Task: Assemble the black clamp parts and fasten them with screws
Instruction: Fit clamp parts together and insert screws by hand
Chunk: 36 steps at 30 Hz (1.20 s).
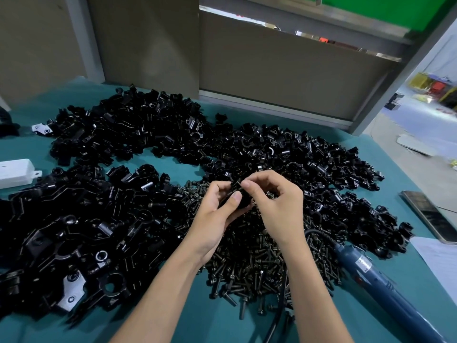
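My left hand point(217, 214) cradles a black clamp part point(241, 200) above the middle of the table, thumb pressed on its front. My right hand point(277, 204) meets it from the right, thumb and forefinger pinched on the top of the same part at a small piece that my fingers mostly hide. Directly below my hands lies a big heap of dark screws point(252, 263). Piles of black clamp parts spread at the left point(74, 231), far left point(128, 127) and right point(296, 159).
A blue electric screwdriver point(376, 276) lies at the right with its black cable point(277, 315) running toward me. A phone point(427, 214) and a sheet of paper point(442, 263) sit at the right edge, a white box point(14, 172) at the left. The table has a teal cover point(173, 323).
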Available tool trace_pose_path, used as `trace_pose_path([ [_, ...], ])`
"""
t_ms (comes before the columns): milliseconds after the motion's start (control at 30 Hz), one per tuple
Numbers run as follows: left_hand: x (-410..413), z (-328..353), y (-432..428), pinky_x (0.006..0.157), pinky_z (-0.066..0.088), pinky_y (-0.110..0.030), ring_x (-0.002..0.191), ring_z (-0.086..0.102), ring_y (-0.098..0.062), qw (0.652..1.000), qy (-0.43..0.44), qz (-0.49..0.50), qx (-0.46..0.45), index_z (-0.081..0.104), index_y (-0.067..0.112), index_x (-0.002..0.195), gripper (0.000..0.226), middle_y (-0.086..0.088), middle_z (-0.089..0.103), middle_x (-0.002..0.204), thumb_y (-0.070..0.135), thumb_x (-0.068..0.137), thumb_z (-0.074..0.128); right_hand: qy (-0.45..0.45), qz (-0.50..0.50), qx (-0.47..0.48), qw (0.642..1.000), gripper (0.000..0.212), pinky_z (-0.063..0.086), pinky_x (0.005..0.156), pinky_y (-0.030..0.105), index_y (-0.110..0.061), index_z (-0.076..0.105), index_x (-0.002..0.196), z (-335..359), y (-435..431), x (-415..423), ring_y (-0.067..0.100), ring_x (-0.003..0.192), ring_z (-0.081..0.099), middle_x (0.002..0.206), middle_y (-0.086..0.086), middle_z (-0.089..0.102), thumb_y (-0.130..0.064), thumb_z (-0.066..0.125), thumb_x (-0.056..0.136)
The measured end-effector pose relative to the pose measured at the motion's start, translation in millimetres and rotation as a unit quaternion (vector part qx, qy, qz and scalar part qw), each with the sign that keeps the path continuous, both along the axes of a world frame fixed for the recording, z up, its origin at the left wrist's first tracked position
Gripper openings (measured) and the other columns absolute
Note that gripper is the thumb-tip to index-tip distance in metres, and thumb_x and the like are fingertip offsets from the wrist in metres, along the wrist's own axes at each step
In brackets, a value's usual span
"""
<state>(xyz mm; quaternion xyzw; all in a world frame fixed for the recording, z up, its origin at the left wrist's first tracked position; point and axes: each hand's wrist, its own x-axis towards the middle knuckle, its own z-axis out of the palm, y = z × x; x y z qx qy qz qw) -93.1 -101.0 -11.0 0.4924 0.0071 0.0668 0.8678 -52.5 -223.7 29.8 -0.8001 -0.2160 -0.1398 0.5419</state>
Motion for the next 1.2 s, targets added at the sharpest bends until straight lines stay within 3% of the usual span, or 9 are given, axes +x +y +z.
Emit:
trace_pose_path([
  [133, 1, -1, 1, 0.091, 0.055, -0.028, 0.107, 0.069, -0.016, 1.000, 0.004, -0.001, -0.006, 0.053, 0.001, 0.120, 0.022, -0.013, 0.066, 0.118, 0.011, 0.100, 0.053, -0.029, 0.018, -0.047, 0.998, 0.017, 0.050, 0.082, 0.019, -0.020, 0.075, 0.097, 1, -6, 1, 0.008, 0.089, 0.066, 0.092, -0.007, 0.071, -0.006, 0.074, 0.087],
  [333, 2, -5, 1, 0.097, 0.054, -0.032, 0.109, 0.069, -0.020, 1.000, 0.005, -0.008, 0.008, 0.054, 0.005, 0.119, 0.020, -0.013, 0.064, 0.119, 0.012, 0.100, 0.054, -0.086, 0.003, -0.092, 0.992, 0.018, 0.046, 0.082, 0.011, -0.011, 0.074, 0.099, 0, -9, 2, 0.004, 0.091, 0.064, 0.096, 0.000, 0.068, 0.002, 0.071, 0.087],
  [600, 2, -10, 3, 0.105, 0.051, -0.038, 0.114, 0.067, -0.021, 0.996, 0.014, -0.002, 0.085, 0.050, 0.010, 0.120, 0.021, -0.020, 0.058, 0.130, 0.017, 0.101, 0.055, -0.101, -0.017, -0.136, 0.985, 0.008, 0.047, 0.077, 0.015, -0.016, 0.075, 0.092, -2, -7, 3, 0.009, 0.086, 0.062, 0.091, -0.001, 0.066, -0.009, 0.072, 0.089],
  [833, 2, -3, -3, 0.091, 0.055, -0.026, 0.107, 0.070, -0.019, 1.000, 0.015, -0.012, -0.003, 0.055, 0.008, 0.116, 0.017, -0.007, 0.066, 0.116, 0.011, 0.100, 0.054, -0.126, -0.018, -0.105, 0.986, 0.018, 0.045, 0.083, 0.012, -0.012, 0.073, 0.099, 1, -12, -1, 0.005, 0.092, 0.062, 0.096, 0.001, 0.066, 0.002, 0.068, 0.089],
  [933, 3, -2, -2, 0.089, 0.058, -0.030, 0.100, 0.072, -0.023, 0.998, 0.039, 0.005, -0.051, 0.056, 0.003, 0.114, 0.017, -0.015, 0.066, 0.117, 0.011, 0.100, 0.054, -0.143, -0.024, -0.086, 0.986, 0.021, 0.051, 0.085, 0.020, -0.011, 0.072, 0.102, 8, -22, -1, 0.008, 0.093, 0.066, 0.097, -0.002, 0.070, 0.006, 0.065, 0.090],
  [1000, 4, 0, 5, 0.088, 0.058, -0.032, 0.101, 0.072, -0.028, 0.993, 0.046, 0.031, -0.106, 0.056, 0.001, 0.113, 0.027, -0.022, 0.064, 0.122, 0.017, 0.092, 0.059, -0.111, -0.030, -0.077, 0.990, 0.024, 0.051, 0.081, 0.015, -0.018, 0.071, 0.102, 14, -34, 1, 0.000, 0.088, 0.066, 0.095, -0.012, 0.069, 0.002, 0.066, 0.091],
  [1067, 4, 1, 10, 0.087, 0.059, -0.034, 0.102, 0.072, -0.030, 0.985, 0.037, 0.044, -0.160, 0.056, -0.002, 0.114, 0.035, -0.020, 0.068, 0.117, 0.019, 0.087, 0.061, -0.037, -0.056, -0.121, 0.990, 0.024, 0.048, 0.065, 0.008, -0.025, 0.070, 0.098, 14, -47, 5, -0.006, 0.073, 0.062, 0.087, -0.018, 0.068, -0.002, 0.067, 0.091],
  [1133, 4, 1, 11, 0.089, 0.058, -0.038, 0.102, 0.071, -0.030, 0.978, 0.023, 0.050, -0.202, 0.054, -0.002, 0.115, 0.035, -0.018, 0.071, 0.112, 0.018, 0.087, 0.061, 0.046, -0.107, -0.175, 0.978, 0.022, 0.042, 0.049, 0.010, -0.025, 0.073, 0.094, 5, -62, 9, -0.005, 0.056, 0.056, 0.076, -0.013, 0.066, -0.004, 0.066, 0.092],
  [1200, 5, 1, 13, 0.088, 0.059, -0.038, 0.101, 0.071, -0.031, 0.971, 0.010, 0.055, -0.233, 0.054, 0.001, 0.109, 0.027, -0.020, 0.072, 0.111, 0.016, 0.087, 0.060, 0.081, -0.176, -0.211, 0.958, 0.023, 0.037, 0.044, 0.014, -0.022, 0.076, 0.098, -3, -76, 11, 0.003, 0.046, 0.051, 0.078, -0.007, 0.069, -0.003, 0.063, 0.094],
])
